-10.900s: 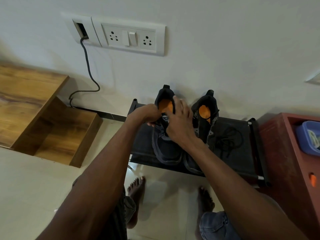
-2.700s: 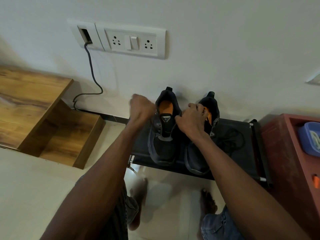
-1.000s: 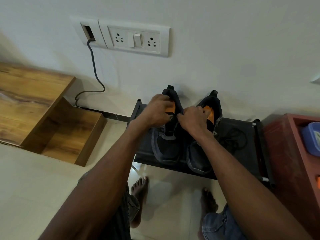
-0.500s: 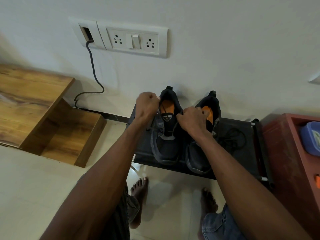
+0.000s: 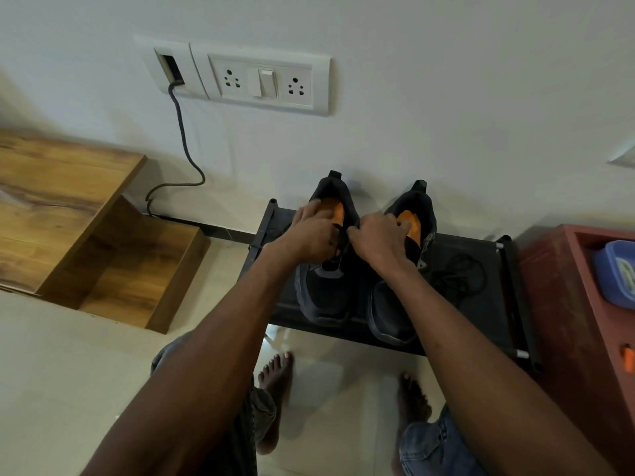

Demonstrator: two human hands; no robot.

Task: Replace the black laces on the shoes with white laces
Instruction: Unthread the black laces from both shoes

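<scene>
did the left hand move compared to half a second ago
Yes. The left hand has come in from the left shoe's outer edge to over its tongue, close beside the right hand.

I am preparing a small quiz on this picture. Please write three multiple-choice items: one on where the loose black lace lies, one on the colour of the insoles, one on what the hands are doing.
1. Where does the loose black lace lie?
A. on the rack, right of the shoes
B. on the floor
C. in the wooden shelf

2. What colour are the insoles?
A. white
B. orange
C. blue

3. What are the hands doing?
A. hanging idle
B. pressing the wall switch
C. working at the left shoe

Key: 1 A, the loose black lace rests on the black shoe rack. 2 B, the insoles show orange. 3 C, the left hand and right hand meet over the left shoe.
</scene>
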